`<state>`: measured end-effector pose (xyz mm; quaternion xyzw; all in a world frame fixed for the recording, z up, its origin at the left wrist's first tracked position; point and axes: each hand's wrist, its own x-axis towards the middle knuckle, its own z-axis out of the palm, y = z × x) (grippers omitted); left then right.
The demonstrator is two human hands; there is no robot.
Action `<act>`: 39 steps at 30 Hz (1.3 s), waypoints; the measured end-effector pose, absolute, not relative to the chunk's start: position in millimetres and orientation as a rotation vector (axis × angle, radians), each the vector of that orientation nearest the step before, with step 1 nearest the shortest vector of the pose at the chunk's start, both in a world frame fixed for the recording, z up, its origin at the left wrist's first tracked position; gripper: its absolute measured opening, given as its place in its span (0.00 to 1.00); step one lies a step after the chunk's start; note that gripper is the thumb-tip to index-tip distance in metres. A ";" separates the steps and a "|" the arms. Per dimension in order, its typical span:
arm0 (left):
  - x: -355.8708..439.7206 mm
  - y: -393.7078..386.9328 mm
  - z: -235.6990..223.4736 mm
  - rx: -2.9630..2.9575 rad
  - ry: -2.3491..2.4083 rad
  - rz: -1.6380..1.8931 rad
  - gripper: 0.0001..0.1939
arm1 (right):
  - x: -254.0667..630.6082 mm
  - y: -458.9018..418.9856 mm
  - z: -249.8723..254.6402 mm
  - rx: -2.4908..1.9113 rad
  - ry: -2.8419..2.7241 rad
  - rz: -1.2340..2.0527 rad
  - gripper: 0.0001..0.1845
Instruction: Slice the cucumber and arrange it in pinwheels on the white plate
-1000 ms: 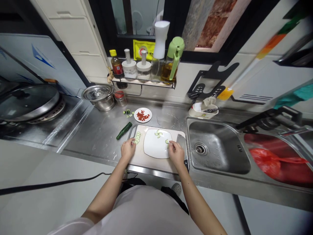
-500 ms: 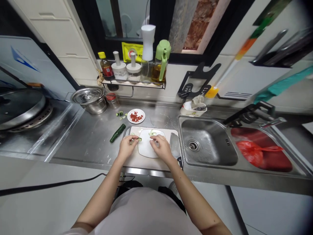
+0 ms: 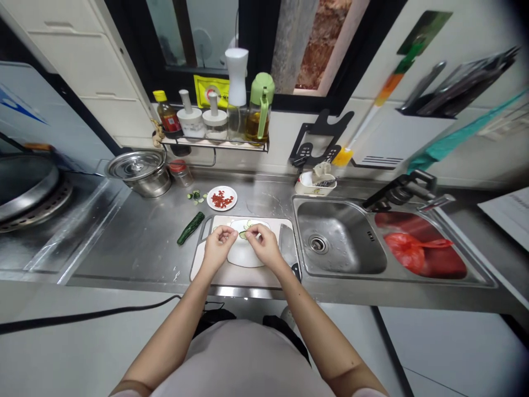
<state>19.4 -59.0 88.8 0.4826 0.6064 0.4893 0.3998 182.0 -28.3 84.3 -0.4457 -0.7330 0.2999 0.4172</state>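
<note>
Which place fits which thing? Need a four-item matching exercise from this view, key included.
Things
1. Cucumber slice
2. Knife
3. Small round plate
4. Red bag

Places
A. On the cutting board, right of the larger plate
B. In the right-hand basin
C. Between the left hand and right hand
D. Directly on the counter, bearing red pieces

Pairs: 1-C, 2-A, 3-D, 4-B

Even light, glare on counter (image 3: 136,237), stretched edges, dark top-right corner

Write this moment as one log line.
right hand: holds cucumber slice; left hand: close beside it; both: over white plate; plate: on cutting board
</note>
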 end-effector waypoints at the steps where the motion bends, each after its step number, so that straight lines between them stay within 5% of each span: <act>1: 21.7 -59.9 89.8 1.174 1.503 1.225 0.19 | 183.9 -28.9 87.2 -1.096 -1.859 0.690 0.09; 6: 28.7 -59.4 99.0 0.952 1.317 1.041 0.26 | 194.7 -31.2 103.0 -0.929 -2.022 0.400 0.08; 16: 29.1 -50.1 113.4 0.855 1.164 0.975 0.17 | 206.1 -27.4 109.6 -0.846 -2.191 0.160 0.10; 39: 36.8 -46.8 119.7 0.940 1.149 1.164 0.17 | 199.4 -24.1 113.7 -0.927 -1.855 0.899 0.08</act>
